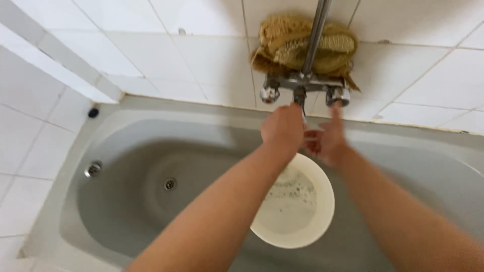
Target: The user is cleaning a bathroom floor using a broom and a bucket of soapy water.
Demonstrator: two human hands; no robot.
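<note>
Both my arms reach over a grey bathtub [116, 211] toward a chrome wall tap [304, 85]. My left hand [282, 128] is curled just below the spout, fingers bent, and whether it grips anything is hidden. My right hand [327, 141] is beside it, palm up, fingers spread, one finger pointing up at the right tap knob [338, 95]. Under both hands stands a white bucket [322, 221] in the tub, holding foamy, speckled water.
A tan loofah sponge [302, 45] is tucked behind the vertical chrome pipe [315, 35] on the white tiled wall. The tub has a floor drain [170, 184] and an overflow fitting [93, 168]. A small dark plug [93, 113] lies on the tub's left corner.
</note>
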